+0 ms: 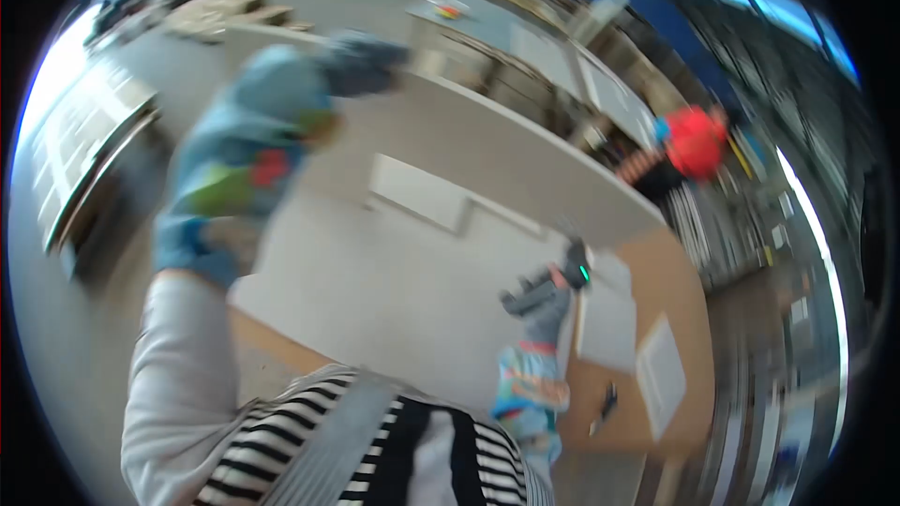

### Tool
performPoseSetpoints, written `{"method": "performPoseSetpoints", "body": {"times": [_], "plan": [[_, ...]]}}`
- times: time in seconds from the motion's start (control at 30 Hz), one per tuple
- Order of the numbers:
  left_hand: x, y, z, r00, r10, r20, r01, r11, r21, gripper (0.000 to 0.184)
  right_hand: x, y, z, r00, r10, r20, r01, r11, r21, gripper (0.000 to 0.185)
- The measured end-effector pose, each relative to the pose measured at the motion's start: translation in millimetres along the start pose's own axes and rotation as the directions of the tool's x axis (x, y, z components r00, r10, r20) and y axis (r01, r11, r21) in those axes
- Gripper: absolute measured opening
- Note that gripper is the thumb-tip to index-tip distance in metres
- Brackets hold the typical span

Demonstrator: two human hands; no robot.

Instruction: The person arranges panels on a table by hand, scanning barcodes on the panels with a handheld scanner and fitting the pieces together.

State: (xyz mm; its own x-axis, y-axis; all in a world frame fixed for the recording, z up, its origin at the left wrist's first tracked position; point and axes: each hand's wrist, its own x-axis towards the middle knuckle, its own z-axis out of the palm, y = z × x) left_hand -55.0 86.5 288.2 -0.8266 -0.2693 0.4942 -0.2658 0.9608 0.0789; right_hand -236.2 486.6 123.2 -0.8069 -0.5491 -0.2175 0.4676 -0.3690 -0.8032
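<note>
My left hand (pixel 361 63), in a dark grey-blue glove, is raised at the upper left by the top edge of a tall upright pale panel (pixel 450 126). Motion smears its fingers, so its grip cannot be made out. Over a broad white board (pixel 375 272), at its right side, is my right hand (pixel 546 309) in a grey glove. Its fingers are closed around a small dark tool with a green light (pixel 576 258), whose exact kind is blurred. A white block-like piece (pixel 417 192) sits against the foot of the upright panel.
White pieces (pixel 607 323) and a white plate (pixel 662 377) lie on a brown surface (pixel 637 262) at right, with a small black tool (pixel 607 403) nearby. Beyond the panel stands a person in red (pixel 696 142). Stacked boards (pixel 94 150) are at far left.
</note>
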Motion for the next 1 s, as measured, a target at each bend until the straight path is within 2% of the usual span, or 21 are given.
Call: {"method": "performPoseSetpoints", "body": {"times": [0.07,0.1,0.13,0.17,0.2,0.27,0.33,0.37,0.4,0.47,0.5,0.53,0.57,0.6,0.7,0.73,0.8,0.87,0.9,0.93,1.0], "plan": [[-2,5,-7,0.991,-0.116,0.069,0.115,0.993,0.031,0.032,-8,4,4,0.995,-0.062,-0.075,0.063,0.998,0.003,0.018],[-4,15,-12,0.996,-0.080,0.044,0.069,0.974,0.214,0.030,-12,6,1,0.991,-0.120,0.056,0.117,0.991,0.061,0.020],[-9,29,-21,0.985,-0.154,0.074,0.135,0.967,0.215,0.027,9,18,-26,0.958,-0.220,0.182,0.203,0.973,0.105,0.022],[-15,35,-22,0.988,-0.151,0.026,0.144,0.973,0.179,0.026,-16,22,-4,0.931,-0.353,0.095,0.333,0.926,0.181,0.023],[-23,37,-22,0.986,-0.165,0.019,0.157,0.967,0.202,0.024,-25,28,-6,0.933,-0.356,0.051,0.334,0.909,0.249,0.023],[-46,45,-19,0.988,-0.109,-0.105,0.127,0.976,0.177,0.022,-39,33,-22,0.883,-0.468,-0.027,0.464,0.865,0.194,0.026],[-81,85,-57,0.930,-0.316,0.189,0.288,0.944,0.161,0.020,-62,23,-53,0.887,-0.415,-0.201,0.453,0.866,0.213,0.031],[-99,93,-60,0.930,-0.239,0.278,0.203,0.967,0.153,0.019,-75,12,-74,0.903,-0.362,-0.232,0.399,0.907,0.138,0.034],[-121,97,-55,0.916,-0.150,0.373,0.108,0.985,0.133,0.019,-94,2,-83,0.851,-0.406,-0.334,0.462,0.881,0.105,0.033],[-190,99,-21,0.932,0.214,0.293,-0.222,0.975,-0.008,0.021,-127,-4,-137,0.722,-0.544,-0.427,0.595,0.804,-0.019,0.026],[-223,105,-5,0.904,0.262,0.337,-0.270,0.963,-0.024,0.022,-145,-5,-152,0.711,-0.529,-0.463,0.583,0.812,-0.033,0.026],[-255,113,14,0.876,0.302,0.377,-0.311,0.950,-0.040,0.023,-166,-7,-161,0.616,-0.542,-0.572,0.617,0.783,-0.077,0.025],[-289,119,42,0.878,0.231,0.419,-0.217,0.973,-0.082,0.028,-182,-9,-174,0.512,-0.547,-0.662,0.642,0.756,-0.128,0.025],[-319,120,69,0.873,0.158,0.462,-0.117,0.986,-0.116,0.032,-200,-9,-202,0.505,-0.535,-0.677,0.624,0.768,-0.141,0.025],[-362,104,102,0.917,0.166,0.362,-0.142,0.986,-0.093,0.036,-247,-4,-259,0.742,-0.498,-0.450,0.535,0.843,-0.052,0.023],[-366,102,100,0.911,0.170,0.375,-0.137,0.984,-0.113,0.036,-255,-2,-262,0.738,-0.493,-0.460,0.524,0.849,-0.070,0.023],[-363,91,91,0.933,0.101,0.345,-0.011,0.967,-0.254,0.057,-255,0,-248,0.706,-0.510,-0.491,0.505,0.849,-0.157,0.024],[-361,75,84,0.951,0.048,0.307,0.023,0.974,-0.225,0.085,-247,9,-197,0.660,-0.522,-0.540,0.483,0.846,-0.228,0.023],[-365,67,81,0.909,0.001,0.417,0.069,0.986,-0.154,0.090,-241,15,-172,0.632,-0.448,-0.633,0.393,0.889,-0.236,0.022],[-375,56,80,0.912,0.011,0.410,0.059,0.986,-0.158,0.090,-236,19,-159,0.586,-0.371,-0.720,0.312,0.924,-0.222,0.022],[-388,28,81,0.915,-0.028,0.402,0.040,0.999,-0.023,0.089,-226,37,-172,0.735,-0.309,-0.603,0.167,0.945,-0.280,0.020]]}}
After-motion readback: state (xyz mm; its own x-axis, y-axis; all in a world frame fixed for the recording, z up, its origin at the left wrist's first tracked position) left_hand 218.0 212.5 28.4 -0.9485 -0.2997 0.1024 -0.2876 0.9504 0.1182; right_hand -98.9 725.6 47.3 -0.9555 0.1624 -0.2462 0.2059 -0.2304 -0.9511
